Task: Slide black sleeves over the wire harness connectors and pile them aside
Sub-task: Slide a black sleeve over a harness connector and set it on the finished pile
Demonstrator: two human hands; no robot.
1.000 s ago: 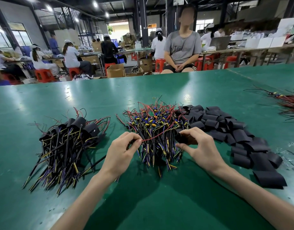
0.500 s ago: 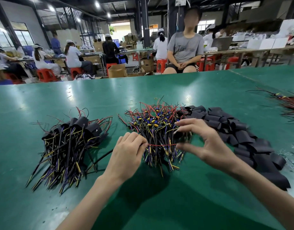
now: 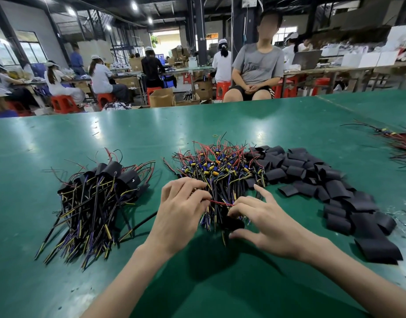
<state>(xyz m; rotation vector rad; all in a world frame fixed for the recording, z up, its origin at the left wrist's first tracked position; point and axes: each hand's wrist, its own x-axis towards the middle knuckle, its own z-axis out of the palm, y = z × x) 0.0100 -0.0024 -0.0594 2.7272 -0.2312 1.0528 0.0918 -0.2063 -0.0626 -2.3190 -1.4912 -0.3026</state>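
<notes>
A heap of bare wire harnesses (image 3: 220,171) with blue and yellow connectors lies in the middle of the green table (image 3: 220,125). Loose black sleeves (image 3: 330,184) spread in a band to its right. A pile of sleeved harnesses (image 3: 94,198) lies to the left. My left hand (image 3: 179,212) pinches a red wire (image 3: 221,203) at the near end of the heap. My right hand (image 3: 264,221) pinches the same wire's other end between thumb and forefinger. A black sleeve (image 3: 233,224) sits under that hand's fingertips; whether they grip it is unclear.
More red and black wires (image 3: 401,143) lie at the table's right edge. A small yellow ring (image 3: 215,135) lies beyond the heap. A seated person (image 3: 257,70) faces the far table edge. Other workers sit at benches behind.
Both hands have drawn toward me along the heap. The right hand came down from the heap's right side with the sleeve, and a red wire is now stretched between the two hands.
</notes>
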